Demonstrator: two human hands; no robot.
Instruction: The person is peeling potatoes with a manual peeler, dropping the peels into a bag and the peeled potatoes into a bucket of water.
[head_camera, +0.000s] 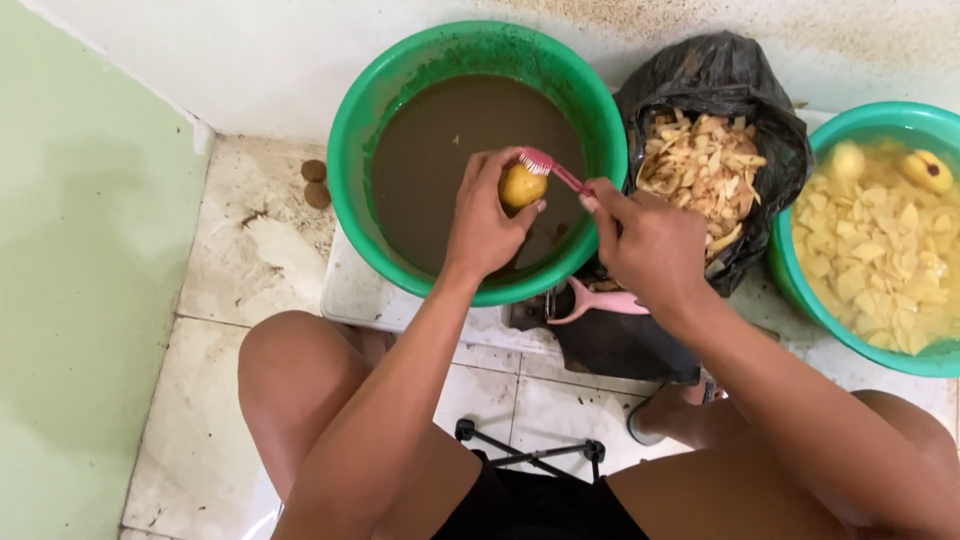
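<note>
My left hand (485, 222) holds a small yellow potato (521, 186) over a green basin (352, 130) full of muddy brown water. My right hand (648, 243) grips a pink toothbrush (552, 171) by its handle. The brush head rests against the top of the potato. Both hands hover above the basin's near right side.
A black plastic bag (725, 75) of peelings stands right of the basin. A second green basin (790, 275) at far right holds cut yellow pieces in water. A pink peeler (600, 300) lies on a white board below. Two small brown potatoes (315, 182) lie on the floor at left.
</note>
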